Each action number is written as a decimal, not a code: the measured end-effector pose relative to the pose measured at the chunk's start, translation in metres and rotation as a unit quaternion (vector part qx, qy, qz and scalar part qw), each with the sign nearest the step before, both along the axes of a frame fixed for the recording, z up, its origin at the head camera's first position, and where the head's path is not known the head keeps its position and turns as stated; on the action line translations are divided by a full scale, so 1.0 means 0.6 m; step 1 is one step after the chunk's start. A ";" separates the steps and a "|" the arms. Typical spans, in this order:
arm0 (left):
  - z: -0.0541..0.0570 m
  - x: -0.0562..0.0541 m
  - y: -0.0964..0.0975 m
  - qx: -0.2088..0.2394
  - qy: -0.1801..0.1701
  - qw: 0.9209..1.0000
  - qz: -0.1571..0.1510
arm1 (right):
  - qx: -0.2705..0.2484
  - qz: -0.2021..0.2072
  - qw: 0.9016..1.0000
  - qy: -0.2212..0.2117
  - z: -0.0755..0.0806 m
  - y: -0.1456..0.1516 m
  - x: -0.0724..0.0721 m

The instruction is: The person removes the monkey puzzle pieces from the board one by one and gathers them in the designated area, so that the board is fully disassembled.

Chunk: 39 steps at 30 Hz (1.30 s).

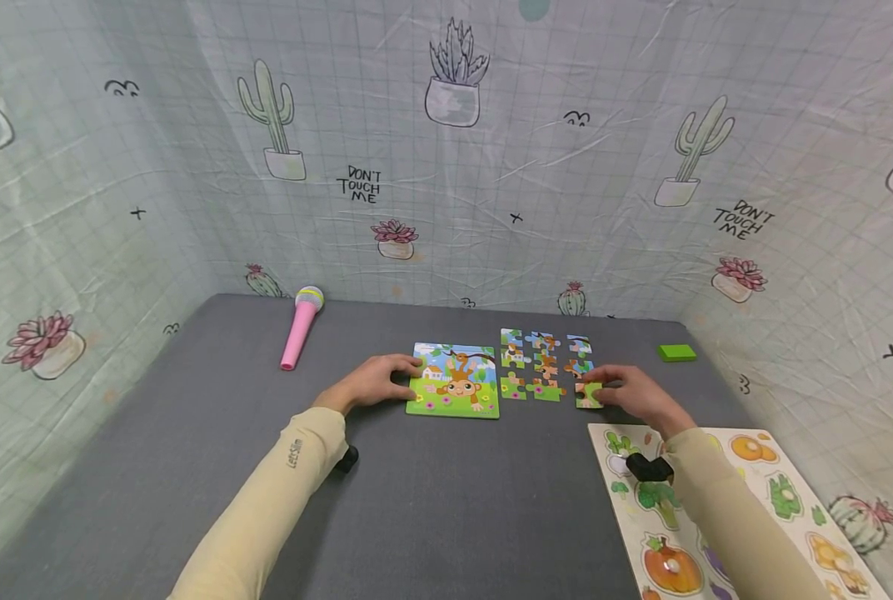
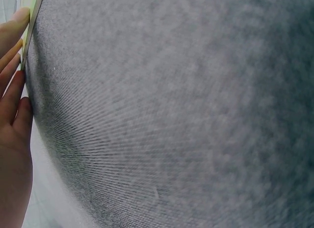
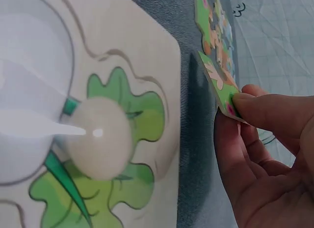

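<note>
My left hand (image 1: pixel 372 381) rests at the left edge of a square monkey-picture board (image 1: pixel 457 382), with fingertips touching its rim. In the left wrist view only a sliver of the board (image 2: pixel 33 21) shows beside the fingers. My right hand (image 1: pixel 634 394) pinches a green corner jigsaw piece (image 1: pixel 586 396) between thumb and fingers. The right wrist view shows that piece (image 3: pixel 222 88) tilted, with one edge raised. Several other jigsaw pieces (image 1: pixel 546 389) lie in loose columns between the board and my right hand.
A wooden vegetable puzzle board (image 1: pixel 619 508) lies under my right forearm. At the back left is a pink toy microphone (image 1: pixel 299 329); a green block (image 1: pixel 676 353) sits at the back right. Patterned cloth walls (image 1: pixel 514 233) enclose the grey table (image 1: pixel 446 508).
</note>
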<state>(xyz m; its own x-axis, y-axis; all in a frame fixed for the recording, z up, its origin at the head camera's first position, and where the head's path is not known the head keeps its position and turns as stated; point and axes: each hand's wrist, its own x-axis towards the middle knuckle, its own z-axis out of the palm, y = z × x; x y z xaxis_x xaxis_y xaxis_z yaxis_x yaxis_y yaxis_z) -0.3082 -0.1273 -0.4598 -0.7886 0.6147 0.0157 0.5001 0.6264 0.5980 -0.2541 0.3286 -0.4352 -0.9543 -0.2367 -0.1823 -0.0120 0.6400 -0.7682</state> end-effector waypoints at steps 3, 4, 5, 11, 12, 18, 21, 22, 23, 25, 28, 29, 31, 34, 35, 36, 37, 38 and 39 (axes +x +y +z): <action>0.001 0.001 0.000 0.000 -0.002 1.000 0.000 | 0.005 -0.003 1.000 0.000 -0.005 -0.003 -0.001; 0.001 0.001 0.001 0.000 -0.003 1.000 0.000 | 0.007 -0.005 1.000 0.001 -0.006 -0.004 -0.001; 0.001 0.001 0.001 0.000 -0.005 1.000 0.000 | 0.007 -0.008 1.000 0.001 -0.008 -0.005 -0.001; -0.002 -0.003 0.000 -0.007 -0.003 1.000 0.002 | 0.013 -0.021 1.000 0.005 -0.013 -0.006 -0.004; -0.003 -0.004 0.000 -0.008 -0.002 1.000 0.002 | 0.015 -0.026 1.000 0.004 -0.014 -0.007 -0.005; -0.002 -0.003 0.001 -0.010 -0.007 1.000 0.004 | 0.031 -0.030 0.999 0.006 -0.017 -0.011 -0.007; -0.002 -0.003 0.002 -0.009 -0.004 1.000 0.003 | 0.032 -0.023 0.999 0.009 -0.019 -0.010 -0.007; -0.002 -0.002 0.002 -0.009 -0.001 1.000 0.002 | 0.032 -0.024 0.999 0.009 -0.019 -0.010 -0.007; -0.002 -0.002 0.002 -0.010 0.001 1.000 0.002 | 0.033 -0.024 0.999 0.009 -0.020 -0.010 -0.007; -0.001 -0.002 0.001 -0.010 0.004 1.000 0.001 | 0.035 -0.023 0.999 0.009 -0.020 -0.010 -0.007; -0.002 -0.003 0.001 -0.009 0.006 1.000 0.001 | 0.035 -0.024 0.999 0.006 -0.020 -0.010 -0.007; -0.002 -0.003 0.001 -0.009 0.006 1.000 0.001 | 0.035 -0.024 0.999 0.005 -0.020 -0.010 -0.008; -0.002 -0.004 0.001 -0.007 0.004 1.000 0.000 | 0.035 -0.024 0.999 0.005 -0.020 -0.010 -0.008; 0.000 -0.003 0.001 -0.004 0.001 1.000 0.001 | 0.036 -0.023 0.999 0.007 -0.021 -0.010 -0.009; 0.001 -0.002 0.001 -0.004 0.000 1.000 0.001 | 0.036 -0.023 0.999 0.008 -0.021 -0.010 -0.009; 0.001 -0.002 0.001 -0.004 0.000 1.000 0.001 | 0.036 -0.022 0.999 0.008 -0.021 -0.010 -0.009; 0.002 -0.002 0.001 -0.005 0.000 1.000 0.000 | 0.037 -0.022 0.999 0.009 -0.021 -0.009 -0.009; 0.002 -0.002 0.001 -0.005 0.000 1.000 0.000 | 0.037 -0.021 0.999 0.009 -0.021 -0.009 -0.009; 0.002 -0.002 0.001 -0.005 0.000 1.000 -0.001 | 0.037 -0.021 0.999 0.009 -0.021 -0.009 -0.010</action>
<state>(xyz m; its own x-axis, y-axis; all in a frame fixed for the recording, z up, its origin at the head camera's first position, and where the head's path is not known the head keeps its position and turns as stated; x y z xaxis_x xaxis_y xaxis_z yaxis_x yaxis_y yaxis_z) -0.3096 -0.1270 -0.4584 -0.7870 0.6169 0.0087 0.5016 0.6315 0.5913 -0.2599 0.3232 -0.4476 -0.9663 -0.1834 -0.1806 0.0025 0.6951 -0.7189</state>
